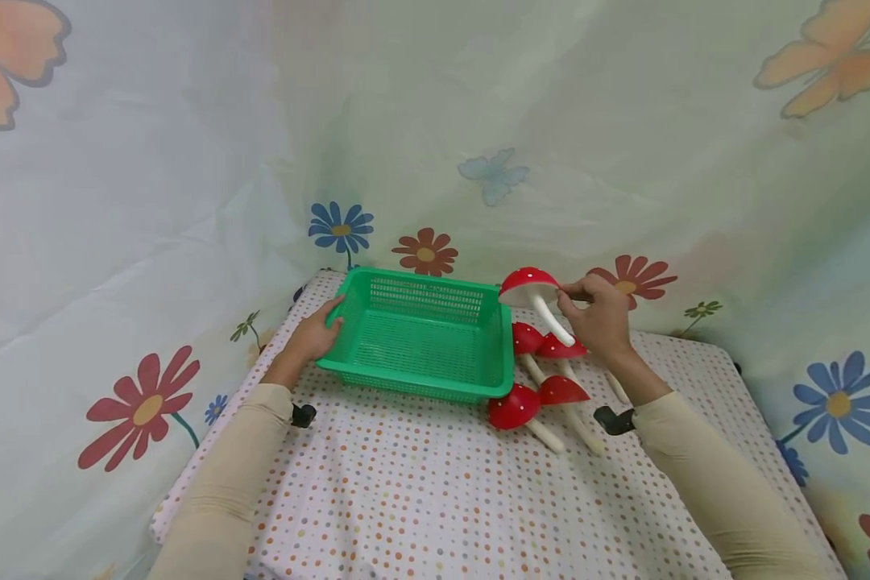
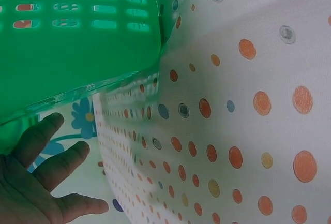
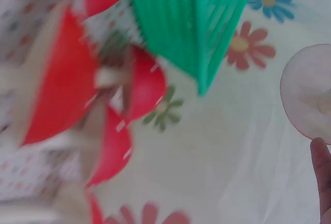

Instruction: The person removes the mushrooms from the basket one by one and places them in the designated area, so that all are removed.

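A green plastic basket [image 1: 416, 387] with slotted walls stands on the cloth. My left hand [image 1: 314, 334] holds its left rim, the thumb over the edge; several fingers [image 2: 62, 166] stretch out spread below the rim in the left wrist view. My right hand [image 1: 598, 318] pinches a toy mushroom [image 1: 529, 282] by its cap edge, holding it above the basket's right end, its white stem pointing down. The right wrist view shows a fingertip on the pale cap underside [image 3: 305, 92]. Several more red-capped mushrooms [image 1: 515, 407] lie right of the basket, partly overlapping.
A table with a dotted cloth [image 1: 391, 475] carries everything. Behind and beside it hangs a pale sheet [image 1: 406, 105] printed with flowers and butterflies. Black wrist mounts [image 1: 614, 420] sit at both cuffs.
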### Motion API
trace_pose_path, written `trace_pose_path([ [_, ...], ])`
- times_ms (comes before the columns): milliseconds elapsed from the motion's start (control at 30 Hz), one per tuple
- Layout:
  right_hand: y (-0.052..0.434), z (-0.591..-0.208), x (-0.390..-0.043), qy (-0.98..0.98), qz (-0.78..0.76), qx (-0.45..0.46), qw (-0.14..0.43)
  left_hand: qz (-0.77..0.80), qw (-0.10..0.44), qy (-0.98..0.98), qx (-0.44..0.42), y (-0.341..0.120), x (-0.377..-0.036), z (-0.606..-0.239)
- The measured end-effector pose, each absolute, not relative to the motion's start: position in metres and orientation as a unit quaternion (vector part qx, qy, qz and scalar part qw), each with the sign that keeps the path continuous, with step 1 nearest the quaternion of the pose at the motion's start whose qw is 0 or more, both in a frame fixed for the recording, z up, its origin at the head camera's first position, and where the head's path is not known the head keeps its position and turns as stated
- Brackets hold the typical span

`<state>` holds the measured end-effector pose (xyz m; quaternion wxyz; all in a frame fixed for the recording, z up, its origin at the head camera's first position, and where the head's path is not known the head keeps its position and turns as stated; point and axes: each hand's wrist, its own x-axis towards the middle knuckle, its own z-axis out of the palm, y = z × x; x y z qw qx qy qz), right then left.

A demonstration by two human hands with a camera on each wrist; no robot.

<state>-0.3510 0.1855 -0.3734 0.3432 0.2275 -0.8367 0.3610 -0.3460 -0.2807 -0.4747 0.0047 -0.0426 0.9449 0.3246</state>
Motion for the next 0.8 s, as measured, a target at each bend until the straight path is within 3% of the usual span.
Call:
trace_pose_path([
  [400, 0.279, -0.399, -0.309, -0.87, 0.269, 0.155, 0.382, 0.324, 0.006, 0.945, -0.046, -0.282, -0.345, -0.476],
  [800, 0.324, -0.468, -0.281, -0.92, 0.195, 0.091, 0.328, 0.319, 0.006, 0.947, -0.032, -0.285, -0.343, -0.475],
])
